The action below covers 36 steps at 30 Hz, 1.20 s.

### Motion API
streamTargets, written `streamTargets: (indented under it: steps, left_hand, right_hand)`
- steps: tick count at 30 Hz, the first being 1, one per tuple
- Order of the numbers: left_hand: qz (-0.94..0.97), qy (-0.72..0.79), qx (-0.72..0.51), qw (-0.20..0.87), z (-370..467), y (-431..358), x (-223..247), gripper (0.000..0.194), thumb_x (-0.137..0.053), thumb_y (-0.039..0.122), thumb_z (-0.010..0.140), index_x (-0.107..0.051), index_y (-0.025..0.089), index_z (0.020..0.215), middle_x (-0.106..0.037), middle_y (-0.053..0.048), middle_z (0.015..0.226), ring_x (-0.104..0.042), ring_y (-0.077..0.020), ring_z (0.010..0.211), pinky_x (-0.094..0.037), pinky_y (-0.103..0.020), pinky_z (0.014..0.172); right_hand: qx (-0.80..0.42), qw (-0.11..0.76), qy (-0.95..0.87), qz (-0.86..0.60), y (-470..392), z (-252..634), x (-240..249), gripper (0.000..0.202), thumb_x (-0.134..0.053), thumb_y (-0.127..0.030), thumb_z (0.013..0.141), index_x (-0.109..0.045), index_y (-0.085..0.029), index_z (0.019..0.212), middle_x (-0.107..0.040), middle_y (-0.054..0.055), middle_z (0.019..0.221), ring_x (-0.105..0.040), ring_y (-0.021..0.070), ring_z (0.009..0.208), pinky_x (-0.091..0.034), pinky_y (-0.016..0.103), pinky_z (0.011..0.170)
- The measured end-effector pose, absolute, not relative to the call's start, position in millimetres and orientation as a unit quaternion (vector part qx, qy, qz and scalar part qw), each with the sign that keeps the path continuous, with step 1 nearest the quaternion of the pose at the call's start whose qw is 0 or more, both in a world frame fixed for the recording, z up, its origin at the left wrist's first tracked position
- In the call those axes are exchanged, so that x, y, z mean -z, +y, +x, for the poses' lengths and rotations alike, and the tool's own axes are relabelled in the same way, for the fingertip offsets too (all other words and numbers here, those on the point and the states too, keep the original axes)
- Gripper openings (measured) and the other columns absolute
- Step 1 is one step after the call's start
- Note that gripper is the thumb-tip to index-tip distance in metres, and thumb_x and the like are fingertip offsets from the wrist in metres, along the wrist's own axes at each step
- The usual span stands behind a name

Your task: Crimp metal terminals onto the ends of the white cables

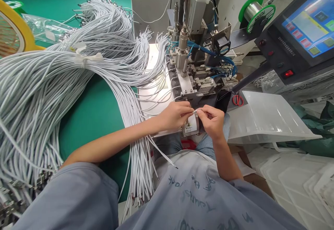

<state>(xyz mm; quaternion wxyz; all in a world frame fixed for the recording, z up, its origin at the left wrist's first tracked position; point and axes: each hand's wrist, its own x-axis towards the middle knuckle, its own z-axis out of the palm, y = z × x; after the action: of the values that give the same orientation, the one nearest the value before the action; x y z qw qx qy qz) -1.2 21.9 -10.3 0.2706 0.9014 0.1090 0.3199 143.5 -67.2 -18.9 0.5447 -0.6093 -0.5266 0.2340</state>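
Note:
My left hand and my right hand meet fingertip to fingertip at the front of the metal machine. Between them is the end of a thin white cable, pinched by the fingers of both hands; its tip is too small to make out. Beside my left forearm, a thick bundle of white cables hangs over the table edge. Several single cables run from the bundle to the machine's left side. Below my hands sits a round part with a white label.
Left, more white cables lie on the green table near a yellow racket-like object. Right are a touch screen, a solder wire spool, red-handled scissors and a white translucent tray.

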Motion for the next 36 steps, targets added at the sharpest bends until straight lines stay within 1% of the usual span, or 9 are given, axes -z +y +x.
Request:
streamTargets:
  steps: [5,9,11,14,17,25,28,30,36]
  left_hand:
    - [0.9,0.132,-0.334,0.248,-1,19,12,0.02,-0.05,0.016,0.087,-0.065,0.013,0.076,-0.052,0.001,0.059,-0.046,-0.0064,0.051,-0.035,-0.017,0.048]
    - [0.956,0.099,-0.274,0.021,-4,24,13,0.029,-0.037,0.007,0.089,-0.061,0.012,0.073,-0.053,-0.002,0.064,-0.046,-0.0095,0.054,-0.036,-0.022,0.05]
    - [0.964,0.061,-0.246,-0.08,-6,29,12,0.03,-0.034,0.003,0.087,-0.059,0.011,0.073,-0.053,-0.003,0.067,-0.046,-0.0116,0.056,-0.036,-0.025,0.052]
    - [0.967,0.024,-0.224,-0.124,-7,35,10,0.029,-0.035,0.001,0.087,-0.059,0.012,0.075,-0.052,-0.002,0.067,-0.046,-0.0127,0.057,-0.035,-0.027,0.051]
    - [0.975,0.058,-0.209,-0.059,-7,34,11,0.028,-0.036,0.003,0.086,-0.062,0.012,0.079,-0.052,-0.002,0.067,-0.045,-0.0119,0.056,-0.033,-0.026,0.05]
    - [0.884,0.188,-0.258,0.343,1,25,17,0.018,-0.05,0.012,0.083,-0.068,0.013,0.079,-0.054,0.0,0.064,-0.049,-0.0077,0.057,-0.037,-0.019,0.053]
    - [0.876,0.205,-0.255,0.353,1,26,15,0.02,-0.049,0.012,0.083,-0.067,0.014,0.073,-0.052,0.001,0.06,-0.047,-0.008,0.056,-0.036,-0.02,0.054]
    - [0.883,0.207,-0.257,0.335,0,26,15,0.023,-0.049,0.013,0.083,-0.064,0.013,0.065,-0.05,0.0,0.06,-0.045,-0.0081,0.056,-0.034,-0.021,0.053]
    - [0.891,0.198,-0.259,0.316,0,24,15,0.025,-0.048,0.011,0.083,-0.058,0.013,0.06,-0.045,0.002,0.058,-0.04,-0.0073,0.053,-0.031,-0.021,0.051]
  right_hand:
    - [-0.157,0.598,-0.48,-0.622,-66,125,30,0.02,-0.056,-0.024,0.084,-0.067,-0.016,0.069,-0.045,-0.002,0.056,-0.039,0.0092,0.052,-0.03,0.025,0.048]
    - [-0.057,0.536,-0.545,-0.642,-64,127,30,0.022,-0.055,-0.018,0.082,-0.062,-0.016,0.061,-0.035,-0.004,0.052,-0.031,0.0082,0.049,-0.026,0.026,0.049]
    - [-0.107,0.516,-0.56,-0.639,-61,135,29,0.024,-0.055,-0.018,0.081,-0.058,-0.016,0.058,-0.033,-0.005,0.051,-0.031,0.008,0.048,-0.026,0.026,0.048]
    - [-0.236,0.503,-0.547,-0.627,-56,149,28,0.024,-0.055,-0.02,0.079,-0.054,-0.016,0.055,-0.033,-0.005,0.051,-0.031,0.0076,0.048,-0.026,0.025,0.047]
    - [-0.291,0.497,-0.547,-0.607,-53,155,29,0.025,-0.056,-0.02,0.077,-0.052,-0.016,0.053,-0.035,-0.005,0.052,-0.031,0.0075,0.049,-0.025,0.024,0.046]
    - [-0.191,0.569,-0.503,-0.622,-53,136,41,0.022,-0.054,-0.024,0.083,-0.06,-0.016,0.062,-0.04,-0.003,0.057,-0.037,0.009,0.052,-0.029,0.025,0.049]
    - [-0.189,0.563,-0.489,-0.639,-53,137,42,0.012,-0.057,-0.026,0.082,-0.065,-0.017,0.083,-0.044,-0.003,0.064,-0.04,0.0092,0.055,-0.035,0.024,0.051]
    - [-0.185,0.544,-0.506,-0.643,-53,140,39,0.018,-0.059,-0.024,0.081,-0.065,-0.018,0.096,-0.047,-0.002,0.07,-0.042,0.0092,0.056,-0.037,0.024,0.051]
    - [-0.05,0.48,-0.603,-0.636,-53,148,33,0.017,-0.057,-0.02,0.082,-0.07,-0.021,0.092,-0.056,0.004,0.078,-0.052,0.0148,0.068,-0.043,0.029,0.058]
